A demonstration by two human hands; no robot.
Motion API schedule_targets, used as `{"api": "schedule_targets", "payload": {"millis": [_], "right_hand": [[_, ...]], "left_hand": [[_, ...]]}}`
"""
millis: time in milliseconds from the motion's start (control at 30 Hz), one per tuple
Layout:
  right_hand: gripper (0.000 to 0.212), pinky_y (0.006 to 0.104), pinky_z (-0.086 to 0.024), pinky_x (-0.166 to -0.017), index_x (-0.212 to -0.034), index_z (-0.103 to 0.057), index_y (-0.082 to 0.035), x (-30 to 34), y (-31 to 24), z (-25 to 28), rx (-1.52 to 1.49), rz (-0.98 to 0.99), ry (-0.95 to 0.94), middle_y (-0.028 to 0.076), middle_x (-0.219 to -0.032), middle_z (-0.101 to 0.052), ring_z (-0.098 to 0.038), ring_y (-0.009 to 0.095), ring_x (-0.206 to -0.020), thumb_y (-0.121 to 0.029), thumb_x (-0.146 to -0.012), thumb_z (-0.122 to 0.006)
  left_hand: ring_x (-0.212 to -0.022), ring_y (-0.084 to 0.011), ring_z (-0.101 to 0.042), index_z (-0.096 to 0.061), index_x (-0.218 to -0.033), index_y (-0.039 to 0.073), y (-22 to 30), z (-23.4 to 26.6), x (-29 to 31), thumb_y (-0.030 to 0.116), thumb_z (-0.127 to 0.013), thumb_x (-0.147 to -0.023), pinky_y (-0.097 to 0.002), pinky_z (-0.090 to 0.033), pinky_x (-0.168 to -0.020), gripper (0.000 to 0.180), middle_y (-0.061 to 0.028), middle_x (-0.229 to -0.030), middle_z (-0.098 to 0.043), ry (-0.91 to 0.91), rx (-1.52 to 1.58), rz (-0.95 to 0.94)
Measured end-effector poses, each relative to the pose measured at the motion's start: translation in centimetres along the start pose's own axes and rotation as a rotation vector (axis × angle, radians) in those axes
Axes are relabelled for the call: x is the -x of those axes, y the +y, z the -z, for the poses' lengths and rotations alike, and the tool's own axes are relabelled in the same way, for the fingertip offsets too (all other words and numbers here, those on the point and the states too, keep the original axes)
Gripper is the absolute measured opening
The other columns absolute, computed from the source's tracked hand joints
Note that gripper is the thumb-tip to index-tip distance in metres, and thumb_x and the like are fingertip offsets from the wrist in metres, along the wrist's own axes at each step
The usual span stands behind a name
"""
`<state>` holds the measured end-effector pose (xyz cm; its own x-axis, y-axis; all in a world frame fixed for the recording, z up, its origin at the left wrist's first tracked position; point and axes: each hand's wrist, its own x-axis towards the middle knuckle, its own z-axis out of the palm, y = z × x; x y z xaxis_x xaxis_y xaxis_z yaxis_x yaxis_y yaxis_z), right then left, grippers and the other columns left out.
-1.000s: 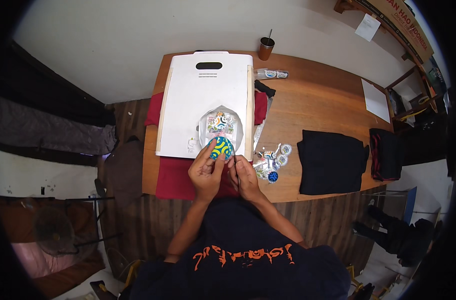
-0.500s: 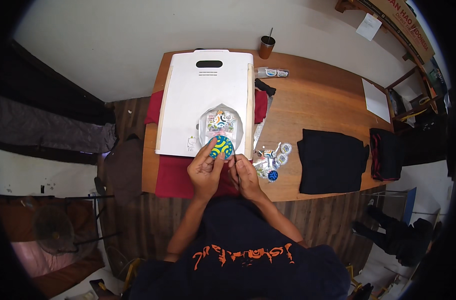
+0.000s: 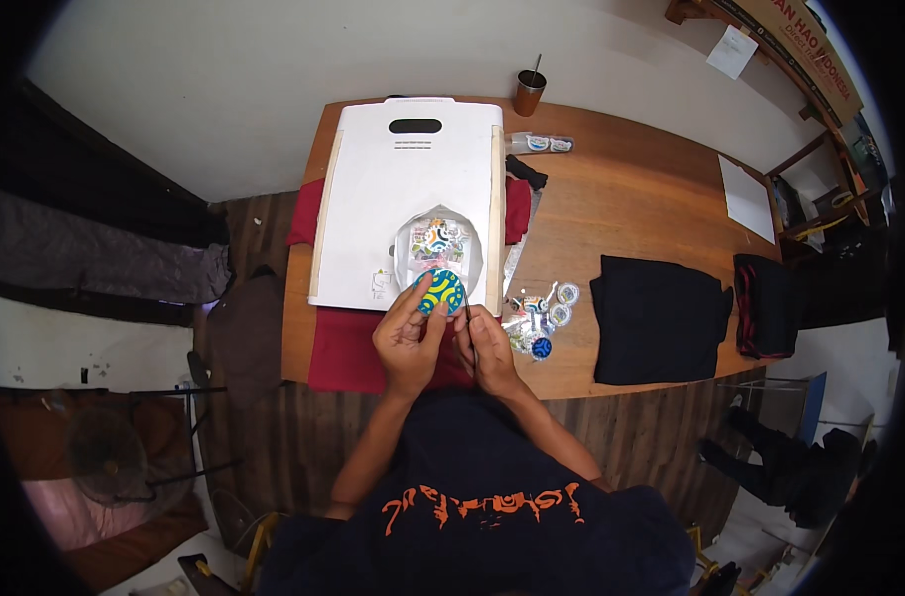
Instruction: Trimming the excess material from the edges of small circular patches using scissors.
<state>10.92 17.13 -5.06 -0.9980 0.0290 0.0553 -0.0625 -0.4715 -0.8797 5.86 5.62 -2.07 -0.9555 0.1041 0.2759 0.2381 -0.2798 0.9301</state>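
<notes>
Between the fingers and thumb of my left hand (image 3: 406, 343) is a round sticker-like disc (image 3: 439, 291), patterned in teal, yellow and white. My right hand (image 3: 490, 353) is closed around a slim dark tool (image 3: 467, 304) whose tip stands at the disc's right edge; its exact kind is not clear. Just beyond both hands lies a round, white-rimmed hollow (image 3: 401, 260) on a white panel (image 3: 363, 189). Colourful printed stickers (image 3: 439, 236) lie inside it. The disc covers the hollow's near edge.
Sticker scraps and round stickers (image 3: 532, 323) lie right of my hands on the wooden table (image 3: 631, 189). Folded black cloth (image 3: 661, 320) sits farther right. Red cloth (image 3: 348, 353) lies under the panel. A brown tumbler (image 3: 530, 91) stands at the back.
The disc has turned or tilted slightly in my left hand. Both hands stay almost in the same place, and the tool remains at the disc's right edge.
</notes>
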Motion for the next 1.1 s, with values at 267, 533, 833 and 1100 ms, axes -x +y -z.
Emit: {"api": "schedule_targets", "payload": {"millis": [267,533,833,1100], "right_hand": [[0.037,0.0199,-0.028,-0.039,-0.106,-0.049,-0.004,0.0,-0.4,-0.1,-0.010,-0.017,0.003,-0.003,-0.059,-0.037,-0.030,0.005,-0.044,-0.039,-0.106,-0.036],[0.037,0.0212,-0.028,-0.040,-0.104,-0.047,-0.004,-0.1,-0.8,-0.2,0.014,0.006,-0.019,-0.002,-0.055,-0.035,-0.030,0.007,-0.041,-0.038,-0.106,-0.034],[0.036,0.0202,-0.028,-0.039,-0.105,-0.049,-0.004,0.0,-0.5,0.0,0.000,0.014,-0.005,-0.003,-0.057,-0.036,-0.029,0.005,-0.043,-0.037,-0.107,-0.034],[0.036,0.0203,-0.028,-0.039,-0.104,-0.048,-0.003,0.0,-0.9,-0.1,-0.010,-0.021,0.009,-0.002,-0.057,-0.036,-0.030,0.005,-0.043,-0.036,-0.107,-0.034]], "left_hand": [[-0.102,-0.0191,-0.065,-0.054,-0.129,-0.012,0.2,0.0,0.3,-0.013,-0.060,-0.088,-0.0285,-0.056,-0.087,0.041,-0.0185,-0.125,-0.058,0.022,0.009,0.044],[-0.103,-0.0188,-0.064,-0.054,-0.128,-0.012,0.1,0.2,0.2,-0.013,-0.059,-0.089,-0.0282,-0.055,-0.088,0.040,-0.0187,-0.125,-0.059,0.005,0.003,0.075],[-0.103,-0.0190,-0.065,-0.054,-0.128,-0.011,0.1,0.0,-0.2,-0.013,-0.059,-0.089,-0.0282,-0.055,-0.088,0.040,-0.0186,-0.124,-0.059,-0.007,0.025,0.069],[-0.104,-0.0194,-0.064,-0.054,-0.129,-0.011,0.1,0.0,0.3,-0.013,-0.058,-0.089,-0.0285,-0.055,-0.088,0.040,-0.0189,-0.125,-0.058,-0.005,0.018,0.086]]}}
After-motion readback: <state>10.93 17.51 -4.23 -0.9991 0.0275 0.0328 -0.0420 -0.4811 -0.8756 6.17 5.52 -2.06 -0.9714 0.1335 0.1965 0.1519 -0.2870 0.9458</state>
